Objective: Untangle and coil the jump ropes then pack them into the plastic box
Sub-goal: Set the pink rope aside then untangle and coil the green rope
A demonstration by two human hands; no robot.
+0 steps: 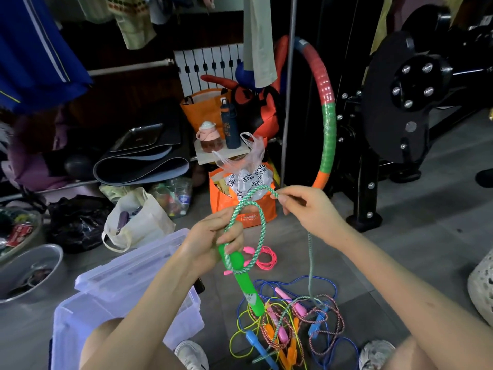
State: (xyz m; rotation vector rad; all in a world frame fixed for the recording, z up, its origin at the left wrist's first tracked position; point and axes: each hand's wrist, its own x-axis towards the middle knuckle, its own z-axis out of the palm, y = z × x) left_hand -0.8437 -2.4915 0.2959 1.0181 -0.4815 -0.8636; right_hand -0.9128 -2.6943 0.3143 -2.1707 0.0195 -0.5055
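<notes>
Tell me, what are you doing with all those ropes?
A person is coiling a green-and-white rope into loops. The left hand grips its green handle together with the loops, while the right hand pinches the rope higher up. The rest of it hangs down to a tangled pile of ropes on the floor. The plastic box waits beside the pile.

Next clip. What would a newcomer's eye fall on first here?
The green-and-white braided rope looped at centre, between the left hand gripping its bright green handle and the right hand pinching the rope. Below it, a tangled pile of coloured jump ropes lies on the floor, with the clear plastic box at lower left.
</notes>
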